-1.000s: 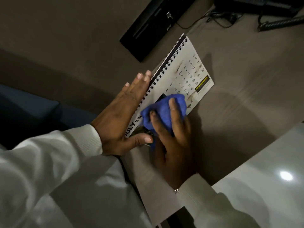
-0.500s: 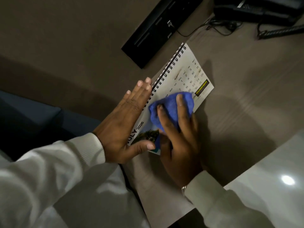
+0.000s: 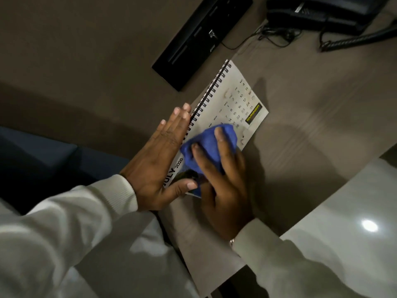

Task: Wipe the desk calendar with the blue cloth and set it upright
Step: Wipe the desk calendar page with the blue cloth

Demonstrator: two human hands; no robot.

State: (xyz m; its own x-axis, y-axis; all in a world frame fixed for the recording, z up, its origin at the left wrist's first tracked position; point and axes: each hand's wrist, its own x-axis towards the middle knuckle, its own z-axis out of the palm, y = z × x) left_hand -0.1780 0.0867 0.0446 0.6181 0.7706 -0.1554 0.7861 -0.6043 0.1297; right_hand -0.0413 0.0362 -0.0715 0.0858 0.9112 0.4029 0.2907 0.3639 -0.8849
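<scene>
The desk calendar (image 3: 234, 100), white with a black spiral binding and a July 2026 page, lies flat on the grey-brown desk (image 3: 311, 117). Brownish smudges show on its date grid. My left hand (image 3: 159, 162) rests flat along the spiral edge, fingers straight and thumb over the near corner, pinning the calendar down. My right hand (image 3: 221, 186) presses a bunched blue cloth (image 3: 210, 145) onto the middle of the page, two fingers on top of the cloth. The cloth hides part of the picture and the lower dates.
A flat black device (image 3: 199, 37) lies beyond the calendar at the back. A black desk phone (image 3: 326, 11) with a coiled cord (image 3: 352, 40) sits at the far right. A glossy white surface (image 3: 343, 211) borders the desk at the near right.
My right hand has slid the blue cloth a little up the page toward the date grid. My left hand stays flat on the spiral edge.
</scene>
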